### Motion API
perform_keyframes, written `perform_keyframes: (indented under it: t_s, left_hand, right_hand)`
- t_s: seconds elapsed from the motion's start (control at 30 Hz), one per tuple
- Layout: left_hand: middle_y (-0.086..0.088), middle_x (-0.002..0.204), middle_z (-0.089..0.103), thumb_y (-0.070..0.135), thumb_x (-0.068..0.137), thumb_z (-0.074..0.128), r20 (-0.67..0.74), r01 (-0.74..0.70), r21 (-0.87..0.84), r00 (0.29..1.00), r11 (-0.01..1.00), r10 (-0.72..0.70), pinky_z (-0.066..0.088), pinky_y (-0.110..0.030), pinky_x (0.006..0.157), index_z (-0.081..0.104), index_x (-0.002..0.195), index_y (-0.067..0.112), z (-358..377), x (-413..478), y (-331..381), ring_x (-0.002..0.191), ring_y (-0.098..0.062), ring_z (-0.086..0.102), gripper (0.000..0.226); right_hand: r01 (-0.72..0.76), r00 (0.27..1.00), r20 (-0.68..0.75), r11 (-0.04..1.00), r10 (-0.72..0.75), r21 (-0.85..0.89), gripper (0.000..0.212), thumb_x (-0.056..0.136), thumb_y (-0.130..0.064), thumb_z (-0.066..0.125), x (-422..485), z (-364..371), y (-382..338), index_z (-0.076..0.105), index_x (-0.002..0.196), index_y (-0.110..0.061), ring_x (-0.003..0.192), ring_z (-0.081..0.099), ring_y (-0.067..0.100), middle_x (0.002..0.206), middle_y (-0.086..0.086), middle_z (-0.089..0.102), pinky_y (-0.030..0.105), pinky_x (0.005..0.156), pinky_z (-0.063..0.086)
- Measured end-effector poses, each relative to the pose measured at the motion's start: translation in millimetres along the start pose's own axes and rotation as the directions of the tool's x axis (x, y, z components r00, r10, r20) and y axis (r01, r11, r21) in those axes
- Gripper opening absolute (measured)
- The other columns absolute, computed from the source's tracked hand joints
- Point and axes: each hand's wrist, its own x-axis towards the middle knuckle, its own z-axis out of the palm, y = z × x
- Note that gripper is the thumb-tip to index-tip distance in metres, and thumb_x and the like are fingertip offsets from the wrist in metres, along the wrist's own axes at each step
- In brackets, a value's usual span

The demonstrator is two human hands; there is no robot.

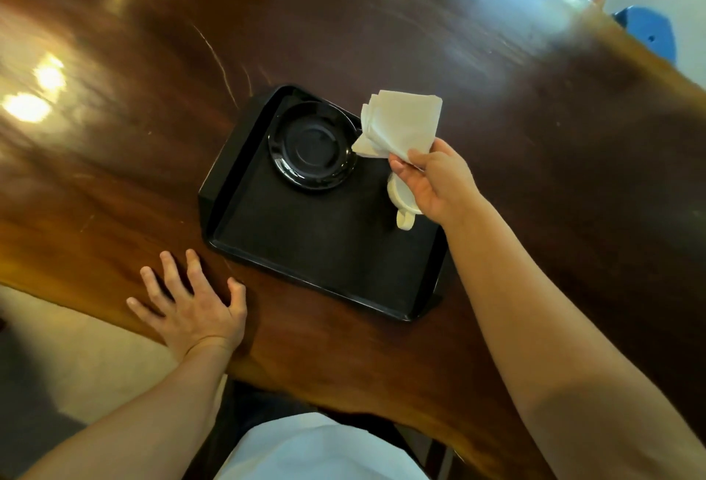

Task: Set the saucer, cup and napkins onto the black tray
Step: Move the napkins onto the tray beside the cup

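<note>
A black tray (pixel 305 250) lies on the dark wooden table. A glossy black saucer (pixel 311 145) sits in the tray's far left corner. A white cup (pixel 401 200) stands on the tray's right side, mostly hidden under my right hand, with its handle pointing toward me. My right hand (pixel 435 181) hovers over the tray's right part, pinching a bunch of white napkins (pixel 397 122) that fan upward above the tray's far edge. My left hand (pixel 191 304) rests flat on the table, fingers spread, just left of the tray's near corner.
The wooden table (pixel 573 174) stretches far to the left and back, with bright light reflections at the left. Its near edge runs diagonally below my left hand. A blue object (pixel 645 32) sits beyond the table's far right edge. Blurred white items stand at the far back.
</note>
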Motion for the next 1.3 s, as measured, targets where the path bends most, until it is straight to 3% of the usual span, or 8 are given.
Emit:
perform_keyframes:
  t_s: [0.17, 0.33, 0.57, 0.67, 0.87, 1.03, 1.13, 1.3]
  left_hand:
    - [-0.017, 0.168, 0.021, 0.05, 0.091, 0.059, 0.004, -0.006, 0.006, 1.0, 1.0, 0.006, 0.002, -0.067, 0.122, 0.03, 0.158, 0.018, -1, -1, 1, 0.156, -0.043, 0.009, 0.079]
    - [-0.017, 0.168, 0.02, 0.05, 0.092, 0.056, 0.007, -0.015, 0.013, 1.0, 1.0, 0.015, 0.002, -0.067, 0.122, 0.03, 0.158, 0.017, 0, -2, 0, 0.157, -0.042, 0.008, 0.078]
    - [-0.018, 0.167, 0.023, 0.056, 0.092, 0.042, -0.014, -0.027, 0.004, 1.0, 1.0, 0.027, 0.001, -0.066, 0.122, 0.03, 0.157, 0.017, 2, -2, -2, 0.156, -0.044, 0.012, 0.077]
    - [-0.018, 0.167, 0.023, 0.054, 0.092, 0.047, -0.019, -0.031, 0.009, 0.999, 0.999, 0.032, 0.001, -0.066, 0.122, 0.03, 0.157, 0.017, 2, -2, -2, 0.156, -0.044, 0.012, 0.076]
    - [-0.018, 0.167, 0.023, 0.057, 0.09, 0.039, -0.016, -0.025, 0.006, 1.0, 1.0, 0.025, 0.002, -0.066, 0.122, 0.032, 0.156, 0.017, 1, -3, -1, 0.156, -0.044, 0.013, 0.077]
    - [-0.017, 0.167, 0.022, 0.057, 0.09, 0.039, -0.019, -0.025, 0.007, 1.0, 1.0, 0.025, 0.001, -0.066, 0.122, 0.031, 0.157, 0.018, 2, -3, -2, 0.156, -0.043, 0.012, 0.078]
    - [-0.017, 0.168, 0.021, 0.056, 0.091, 0.04, -0.016, -0.023, 0.004, 1.0, 1.0, 0.023, 0.001, -0.065, 0.123, 0.029, 0.157, 0.018, 1, -3, -2, 0.156, -0.043, 0.011, 0.078]
    - [-0.017, 0.168, 0.02, 0.056, 0.09, 0.039, -0.002, -0.02, 0.009, 1.0, 1.0, 0.02, 0.0, -0.065, 0.123, 0.029, 0.158, 0.017, 0, -4, 0, 0.156, -0.043, 0.01, 0.079]
  right_hand:
    - [-0.086, 0.99, 0.116, 0.994, 0.078, 0.065, 0.03, 0.098, 0.01, 0.048, -31, -12, 39, 0.061, 0.116, -0.011, 0.104, 0.067, 0.026, 0.124, 0.01, 0.061, 0.029, 0.076, 0.063]
    - [-0.227, 0.958, 0.191, 0.973, 0.214, 0.048, 0.03, 0.098, 0.007, 0.052, -51, -25, 81, 0.063, 0.109, -0.018, 0.1, 0.072, 0.026, 0.122, 0.01, 0.065, 0.031, 0.077, 0.062]
    - [-0.271, 0.96, 0.076, 0.962, 0.27, 0.006, 0.032, 0.098, 0.006, 0.054, -51, -37, 118, 0.059, 0.122, -0.013, 0.103, 0.072, 0.03, 0.123, 0.011, 0.064, 0.032, 0.078, 0.062]
    - [-0.264, 0.964, 0.02, 0.964, 0.264, -0.03, 0.034, 0.097, 0.004, 0.056, -47, -41, 126, 0.057, 0.127, -0.012, 0.097, 0.074, 0.028, 0.121, 0.011, 0.065, 0.033, 0.079, 0.063]
    - [-0.139, 0.99, -0.099, 0.874, 0.105, -0.466, 0.031, 0.098, -0.014, 0.061, -34, -42, 140, 0.057, 0.129, -0.012, 0.076, 0.078, 0.02, 0.112, 0.009, 0.069, 0.037, 0.077, 0.064]
    - [-0.005, 0.999, -0.036, 0.643, -0.034, -0.766, 0.038, 0.101, -0.031, 0.054, -33, -45, 136, 0.053, 0.134, -0.012, 0.078, 0.073, 0.02, 0.103, 0.003, 0.067, 0.023, 0.057, 0.059]
    - [-0.013, 0.993, -0.081, 0.621, -0.081, -0.784, 0.042, 0.101, -0.036, 0.055, -28, -53, 132, 0.053, 0.135, -0.012, 0.08, 0.071, 0.016, 0.105, 0.001, 0.066, 0.022, 0.057, 0.057]
    - [-0.02, 0.968, -0.192, 0.715, -0.161, -0.699, 0.028, 0.1, -0.033, 0.057, -15, -69, 117, 0.062, 0.118, -0.012, 0.08, 0.072, 0.017, 0.09, 0.0, 0.069, 0.026, 0.061, 0.06]
